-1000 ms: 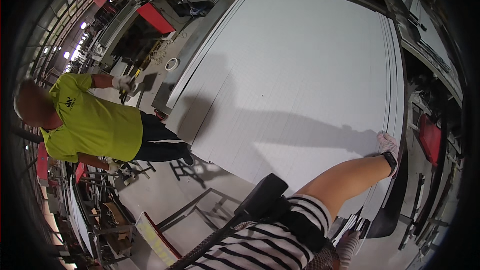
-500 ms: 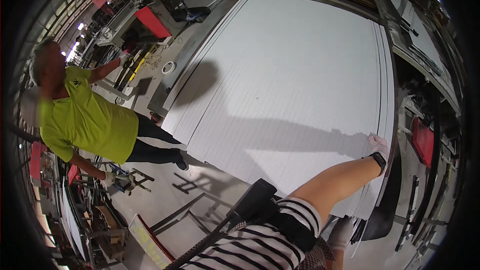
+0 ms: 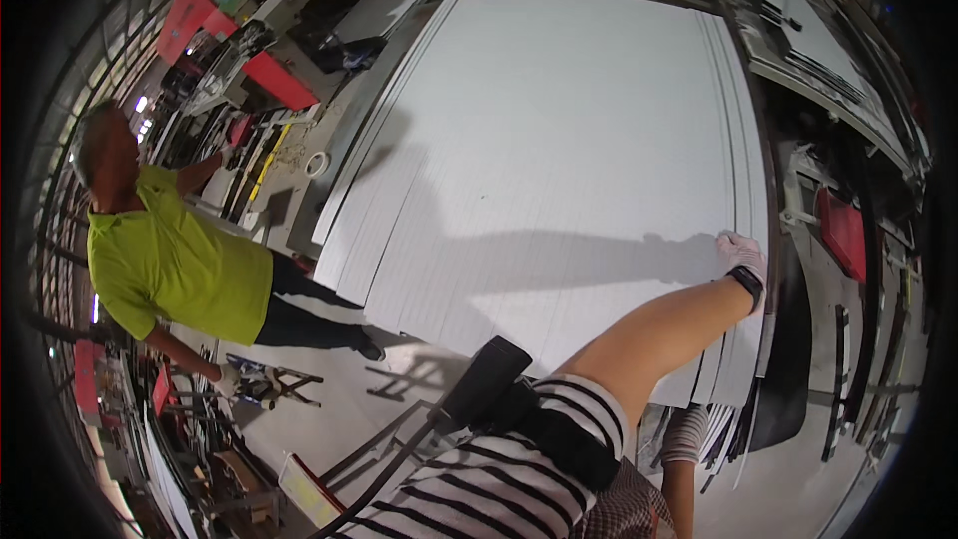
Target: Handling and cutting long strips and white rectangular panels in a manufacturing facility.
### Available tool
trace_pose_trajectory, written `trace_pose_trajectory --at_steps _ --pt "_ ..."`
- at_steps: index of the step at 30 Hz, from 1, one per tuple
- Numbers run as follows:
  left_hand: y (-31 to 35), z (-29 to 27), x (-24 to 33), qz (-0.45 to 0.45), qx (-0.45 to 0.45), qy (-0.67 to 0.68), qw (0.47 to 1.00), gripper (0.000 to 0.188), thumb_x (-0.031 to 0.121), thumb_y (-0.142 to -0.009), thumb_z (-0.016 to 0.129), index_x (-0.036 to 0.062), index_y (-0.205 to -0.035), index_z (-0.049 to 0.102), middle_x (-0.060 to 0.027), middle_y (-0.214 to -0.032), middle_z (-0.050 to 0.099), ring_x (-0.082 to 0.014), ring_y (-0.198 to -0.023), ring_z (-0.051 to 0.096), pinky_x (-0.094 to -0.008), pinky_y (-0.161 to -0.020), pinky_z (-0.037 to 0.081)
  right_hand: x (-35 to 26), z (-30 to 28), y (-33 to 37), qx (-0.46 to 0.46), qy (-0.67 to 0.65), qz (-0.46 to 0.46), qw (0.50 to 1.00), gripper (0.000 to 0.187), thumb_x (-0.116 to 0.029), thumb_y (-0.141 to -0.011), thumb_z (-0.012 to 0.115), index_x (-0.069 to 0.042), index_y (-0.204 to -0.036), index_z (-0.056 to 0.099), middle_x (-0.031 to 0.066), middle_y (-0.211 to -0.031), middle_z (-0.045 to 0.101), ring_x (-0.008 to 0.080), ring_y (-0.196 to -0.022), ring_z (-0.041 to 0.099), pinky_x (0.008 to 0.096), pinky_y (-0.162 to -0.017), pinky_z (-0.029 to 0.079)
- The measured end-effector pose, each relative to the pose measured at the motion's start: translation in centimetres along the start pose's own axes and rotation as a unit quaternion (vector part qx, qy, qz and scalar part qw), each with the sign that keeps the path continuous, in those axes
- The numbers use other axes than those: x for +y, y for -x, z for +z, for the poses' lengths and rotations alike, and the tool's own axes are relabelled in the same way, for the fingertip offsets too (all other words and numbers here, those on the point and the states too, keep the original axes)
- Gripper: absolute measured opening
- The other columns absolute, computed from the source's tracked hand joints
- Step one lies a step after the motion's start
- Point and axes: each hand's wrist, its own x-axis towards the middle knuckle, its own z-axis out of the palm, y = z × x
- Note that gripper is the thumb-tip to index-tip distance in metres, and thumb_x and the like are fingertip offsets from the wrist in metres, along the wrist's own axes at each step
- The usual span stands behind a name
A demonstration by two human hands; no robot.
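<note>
A large white sheet (image 3: 559, 140), cut into many long narrow strips, fills the middle of the view. My left hand (image 3: 740, 252), in a pale glove with a black watch at the wrist, rests on the strips along the sheet's right side. Its fingers are curled; what they hold, if anything, is hidden. Below it, my right hand (image 3: 686, 432), also gloved, is at the near end of the sheet. Its fingers are out of sight under the strip ends. Narrow white strips (image 3: 733, 444) hang out beside the right hand.
A person in a yellow-green shirt (image 3: 190, 265) stands at the left, wearing gloves. Near them are a small folding stand (image 3: 269, 384) and a roll of tape (image 3: 316, 164). Red-panelled machinery (image 3: 279, 80) stands far left. A red panel (image 3: 840, 235) and a rack with white sheets (image 3: 798, 30) lie right.
The view has shifted, and the scene sits a little further left. More of my right hand and forearm shows. Strip ends near it look more spread apart. My left hand stays on the right side.
</note>
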Motion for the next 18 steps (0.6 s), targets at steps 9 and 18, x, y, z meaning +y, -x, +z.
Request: trace_pose_trajectory --at_steps 9,18 --pt "3.9 -0.4 -1.3 0.018 0.109 -0.019 0.994 0.021 0.032 -0.078 0.080 0.0194 -0.094 0.078 -0.0003 -0.093 0.072 -0.0164 -0.089 0.065 -0.0401 -0.076 0.054 1.3 0.0 1.1 -0.076 0.104 0.018 0.992 0.035 -0.024 -0.100 0.048 -0.001 -0.123 0.061 0.0201 -0.112 0.069 0.0360 -0.102 0.066 0.0436 -0.087 0.051" --pt "6.4 -5.3 -4.0 0.138 -0.143 0.033 0.979 0.112 0.043 -0.041 0.100 0.0150 -0.138 0.051 -0.0054 -0.129 0.058 -0.0283 -0.122 0.053 -0.0509 -0.091 0.049 -0.8 -1.4 5.3 0.010 0.059 0.155 0.986 0.036 -0.032 -0.098 0.049 0.002 -0.110 0.057 0.0290 -0.076 0.067 0.0464 -0.076 0.066 0.0564 -0.068 0.051"
